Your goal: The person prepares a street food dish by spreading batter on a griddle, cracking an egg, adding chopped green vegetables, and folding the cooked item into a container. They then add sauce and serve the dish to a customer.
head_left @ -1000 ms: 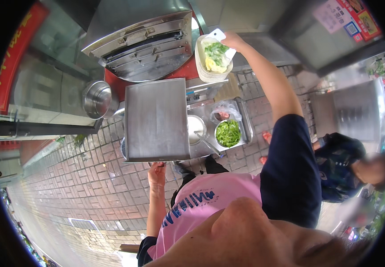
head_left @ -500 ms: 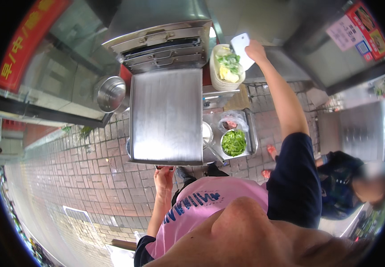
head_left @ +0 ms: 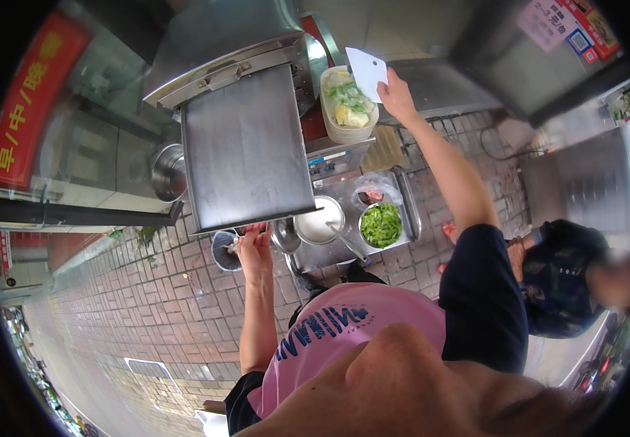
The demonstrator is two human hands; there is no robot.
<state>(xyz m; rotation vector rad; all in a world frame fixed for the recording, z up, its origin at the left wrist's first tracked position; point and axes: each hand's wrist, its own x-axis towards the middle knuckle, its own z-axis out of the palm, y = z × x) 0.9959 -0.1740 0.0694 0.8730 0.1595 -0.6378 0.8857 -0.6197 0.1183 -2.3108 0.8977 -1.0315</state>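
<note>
In my right hand [head_left: 395, 95] is a flat white plastic scraper [head_left: 366, 74], held over the right edge of a cream tub [head_left: 351, 133]. Leafy greens and yellowish pieces [head_left: 350, 98] fill the tub. My left hand [head_left: 255, 255] is closed on the near edge of a long metal steamer tray [head_left: 245, 146], its fingertips partly hidden by the rim. The tray juts toward me from a steel steamer cabinet [head_left: 220, 79], and its surface looks bare and shiny.
A pot of white liquid [head_left: 320, 231] with a ladle stands right of the tray. Beside it are a bowl of chopped greens [head_left: 381, 225] and a plastic bag of reddish meat [head_left: 374, 193]. Left are a steel pot [head_left: 169, 172] and a lined bucket [head_left: 225, 251]. A person [head_left: 562, 280] is at right.
The tray has shifted toward the cabinet and now covers the lower drawer fronts. My left hand moved with it. More of the white liquid pot shows. The right hand still holds the scraper.
</note>
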